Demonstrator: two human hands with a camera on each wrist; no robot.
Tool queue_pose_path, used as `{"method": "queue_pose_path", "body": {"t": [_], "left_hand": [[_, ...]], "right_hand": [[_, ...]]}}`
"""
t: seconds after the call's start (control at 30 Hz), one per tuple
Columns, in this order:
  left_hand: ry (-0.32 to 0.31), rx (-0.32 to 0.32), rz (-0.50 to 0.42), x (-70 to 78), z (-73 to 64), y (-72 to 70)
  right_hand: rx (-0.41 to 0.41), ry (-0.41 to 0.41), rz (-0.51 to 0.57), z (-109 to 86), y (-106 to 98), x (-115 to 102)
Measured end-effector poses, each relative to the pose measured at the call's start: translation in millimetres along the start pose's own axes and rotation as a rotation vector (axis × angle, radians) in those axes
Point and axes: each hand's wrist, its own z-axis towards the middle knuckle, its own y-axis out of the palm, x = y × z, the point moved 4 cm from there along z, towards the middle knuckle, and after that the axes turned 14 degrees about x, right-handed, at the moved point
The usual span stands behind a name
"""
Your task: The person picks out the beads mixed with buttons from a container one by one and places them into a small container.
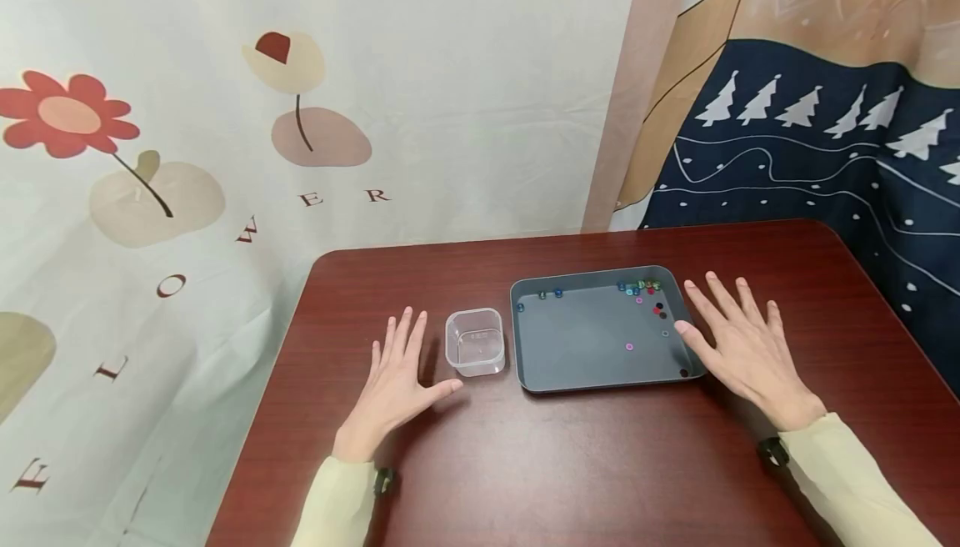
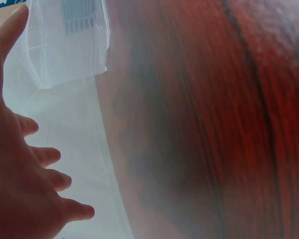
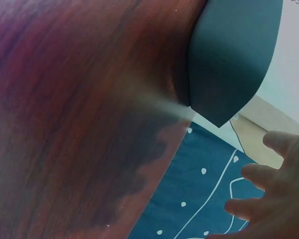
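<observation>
My left hand (image 1: pixel 396 380) has its fingers spread just left of a small clear plastic container (image 1: pixel 476 343), with nothing in its grasp. In the left wrist view the thumb points toward that container (image 2: pixel 70 45). To the container's right lies a shallow grey tray (image 1: pixel 577 363). Several small beads (image 1: pixel 640 287) in blue, green, red, pink and black are scattered in it, mostly along the back and right side. My right hand (image 1: pixel 750 355), fingers spread, hovers by the tray's right edge and holds nothing. The right wrist view shows the tray's outer wall (image 3: pixel 234 59) beyond the fingers.
Both items stand on a dark red wood-grain table (image 1: pixel 585 464) with rounded back corners. Behind it hangs a pale curtain (image 1: pixel 465 113) with flower prints and letters, and a navy cloth (image 1: pixel 787 163) with white trees at the right.
</observation>
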Motion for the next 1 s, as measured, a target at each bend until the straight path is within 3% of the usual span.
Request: {"method": "queue_pose_path", "body": {"t": [0.57, 1.0], "left_hand": [[-0.004, -0.010, -0.056, 8.5, 4.4, 2.1], [0.044, -0.031, -0.275, 25.2, 22.3, 8.6]], "right_hand": [[0.043, -0.031, 0.033, 5.5, -0.9, -14.7], [0.045, -0.078, 0.119, 19.0, 0.7, -44.9]]}}
